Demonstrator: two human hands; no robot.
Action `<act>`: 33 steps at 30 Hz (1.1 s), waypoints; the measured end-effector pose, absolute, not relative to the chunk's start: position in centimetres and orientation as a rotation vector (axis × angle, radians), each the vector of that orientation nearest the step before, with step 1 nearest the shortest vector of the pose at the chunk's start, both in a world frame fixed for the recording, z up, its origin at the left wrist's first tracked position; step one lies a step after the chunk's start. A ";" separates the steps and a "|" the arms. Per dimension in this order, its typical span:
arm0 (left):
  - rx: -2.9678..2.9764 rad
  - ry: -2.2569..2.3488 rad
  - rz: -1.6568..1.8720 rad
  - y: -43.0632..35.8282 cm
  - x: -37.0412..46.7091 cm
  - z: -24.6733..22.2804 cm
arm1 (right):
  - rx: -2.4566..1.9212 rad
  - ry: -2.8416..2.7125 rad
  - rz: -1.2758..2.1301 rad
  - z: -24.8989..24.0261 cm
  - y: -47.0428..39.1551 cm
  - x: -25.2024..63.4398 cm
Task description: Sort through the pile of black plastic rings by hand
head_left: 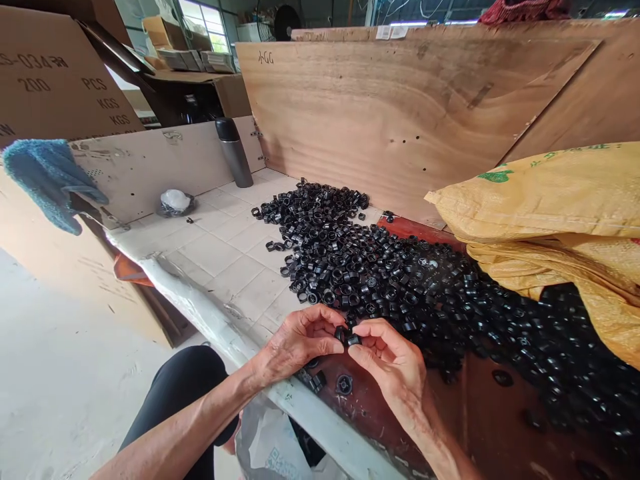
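Note:
My left hand [305, 340] pinches a small black ring-shaped part [341, 334] between thumb and fingers, just above the near edge of the work surface. Close beside it, my right hand [393, 357] grips another small black part [354, 339] with a ribbed side. The two parts are held side by side, nearly touching. Behind both hands spreads a large pile of black plastic parts [345, 260], rings and round caps, running from the back corner to the right. One round black part [344, 384] lies on the dark red board below my hands.
A grey bottle [235, 155] stands in the back left corner, near a white bundle [176, 201]. A blue cloth [47, 177] hangs over the left wall. Yellow woven sacks [545, 200] lie at right. A padded white edge [210, 320] runs along the front, with a plastic bag [270, 443] below.

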State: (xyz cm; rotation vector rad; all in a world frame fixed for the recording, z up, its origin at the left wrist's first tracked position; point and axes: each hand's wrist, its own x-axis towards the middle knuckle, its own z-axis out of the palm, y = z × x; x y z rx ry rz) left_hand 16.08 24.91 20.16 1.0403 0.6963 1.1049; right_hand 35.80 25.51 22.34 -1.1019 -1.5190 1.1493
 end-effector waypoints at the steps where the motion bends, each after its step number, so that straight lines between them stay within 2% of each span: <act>1: 1.046 0.685 1.108 24.9 16.1 20.1 | -1.087 -1.512 1.147 22.3 25.4 35.7; 7: 1.079 0.673 1.254 25.2 16.0 19.8 | -1.042 -1.528 1.125 22.2 25.2 35.6; 19: 1.085 0.690 1.145 24.8 16.0 20.2 | -1.059 -1.513 1.214 22.0 24.7 35.4; 27: 1.062 0.705 1.085 24.6 16.2 20.3 | -1.097 -1.652 1.009 21.5 24.7 35.7; 33: 1.099 0.679 1.078 24.6 16.4 19.8 | -1.045 -1.837 0.688 20.5 24.7 35.8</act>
